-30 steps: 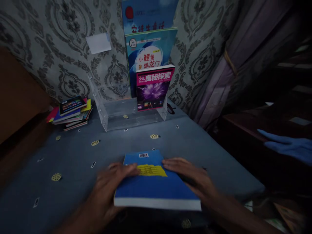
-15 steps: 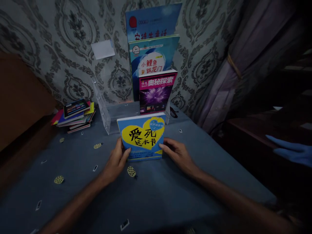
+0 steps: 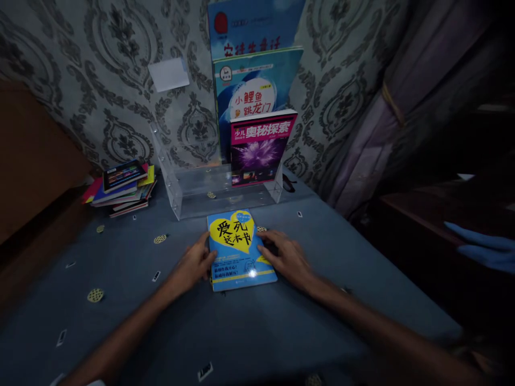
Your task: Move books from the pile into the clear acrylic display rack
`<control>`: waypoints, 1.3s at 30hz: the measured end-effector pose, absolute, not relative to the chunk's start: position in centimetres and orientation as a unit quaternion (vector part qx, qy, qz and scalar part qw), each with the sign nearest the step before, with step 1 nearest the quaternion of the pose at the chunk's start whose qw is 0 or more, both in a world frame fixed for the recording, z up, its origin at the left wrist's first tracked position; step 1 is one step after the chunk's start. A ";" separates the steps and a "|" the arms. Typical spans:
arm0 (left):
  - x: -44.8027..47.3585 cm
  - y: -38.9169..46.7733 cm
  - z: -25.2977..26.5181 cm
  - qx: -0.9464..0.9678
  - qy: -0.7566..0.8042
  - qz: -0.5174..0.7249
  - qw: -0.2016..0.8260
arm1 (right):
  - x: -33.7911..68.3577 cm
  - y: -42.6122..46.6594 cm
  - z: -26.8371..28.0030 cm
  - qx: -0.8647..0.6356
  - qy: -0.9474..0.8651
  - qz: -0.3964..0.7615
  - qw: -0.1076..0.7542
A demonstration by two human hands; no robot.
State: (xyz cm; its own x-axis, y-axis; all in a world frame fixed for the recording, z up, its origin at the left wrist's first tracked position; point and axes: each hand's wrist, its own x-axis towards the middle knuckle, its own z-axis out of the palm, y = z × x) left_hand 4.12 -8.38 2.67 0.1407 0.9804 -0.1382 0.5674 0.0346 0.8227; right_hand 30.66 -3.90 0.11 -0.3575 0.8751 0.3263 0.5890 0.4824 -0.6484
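Observation:
A blue book (image 3: pixel 237 267) with a yellow heart on its cover lies nearly flat, tilted slightly, just above or on the tablecloth. My left hand (image 3: pixel 197 261) grips its left edge, thumb on the cover and other fingers partly hidden behind. At the right edge, my right hand (image 3: pixel 287 258) holds it with the thumb on the cover. Beyond the book stands a clear plastic display rack (image 3: pixel 171 185). On the rack's right side a magenta book (image 3: pixel 259 155), a teal book (image 3: pixel 257 80) and a taller blue book (image 3: pixel 257 24) rise in tiers, front to back.
A stack of books (image 3: pixel 124 185) sits at the back left of the blue tablecloth (image 3: pixel 132 316). A white card (image 3: pixel 169 74) is behind the rack's upper left. A dark object (image 3: pixel 288 184) lies behind its right end. Purple curtain (image 3: pixel 358 155) hangs at right, near a blue finger-like shape (image 3: pixel 483 246).
The blue book has tipped back from near upright to almost flat, its top edge lower, showing more of the cover. Both hands kept hold of its sides. The view has shifted slightly.

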 end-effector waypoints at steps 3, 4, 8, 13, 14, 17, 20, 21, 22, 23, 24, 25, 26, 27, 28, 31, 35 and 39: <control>4.2 -8.3 2.5 0.618 0.623 0.256 0.405 | 30.7 -3.9 -0.3 -0.446 -0.801 0.210 0.339; 4.2 -8.2 2.4 0.612 0.624 0.253 0.415 | 30.8 -3.9 -0.4 -0.443 -0.801 0.216 0.341; 4.0 -7.5 2.1 0.625 0.600 0.250 0.433 | 30.6 -3.2 -0.6 -0.430 -0.796 0.247 0.348; 4.0 -6.8 2.2 0.627 0.612 0.243 0.415 | 30.1 -1.9 -0.6 -0.436 -0.784 0.263 0.355; 4.0 -6.8 2.2 0.626 0.614 0.242 0.415 | 30.1 -1.7 -0.5 -0.433 -0.783 0.268 0.356; 4.0 -6.8 2.2 0.625 0.613 0.242 0.418 | 30.1 -1.7 -0.4 -0.424 -0.779 0.284 0.364; 4.0 -6.7 2.3 0.632 0.611 0.246 0.409 | 30.1 -1.9 -0.3 -0.430 -0.771 0.290 0.369; 3.9 -6.6 2.4 0.637 0.609 0.248 0.403 | 30.0 -2.0 -0.3 -0.433 -0.769 0.290 0.371; 3.9 -6.4 2.4 0.642 0.606 0.251 0.398 | 30.0 -2.1 -0.2 -0.436 -0.767 0.290 0.371; 3.9 -6.3 2.4 0.647 0.603 0.253 0.392 | 29.9 -2.1 -0.2 -0.438 -0.766 0.290 0.372; 3.8 -6.2 2.4 0.651 0.601 0.255 0.387 | 29.9 -2.2 -0.2 -0.439 -0.764 0.291 0.372; 3.8 -6.1 2.4 0.653 0.602 0.256 0.382 | 29.9 -2.2 -0.1 -0.439 -0.763 0.292 0.373; 3.8 -6.0 2.3 0.655 0.603 0.256 0.376 | 29.8 -2.2 -0.1 -0.439 -0.763 0.293 0.374; 3.8 -6.0 2.2 0.656 0.606 0.255 0.370 | 29.8 -2.2 -0.1 -0.438 -0.763 0.293 0.374; 3.7 -5.9 2.1 0.658 0.608 0.251 0.366 | 29.8 -2.1 -0.1 -0.438 -0.764 0.293 0.373; 3.6 -6.0 2.1 0.670 0.605 0.238 0.359 | 29.9 -1.8 -0.3 -0.436 -0.771 0.285 0.366; 3.3 -5.6 2.7 0.729 0.625 0.184 0.210 | 29.8 -0.7 -0.8 -0.428 -0.790 0.254 0.359; 2.9 -4.1 2.8 0.778 0.606 0.159 0.038 | 29.2 1.1 -1.2 -0.429 -0.793 0.229 0.367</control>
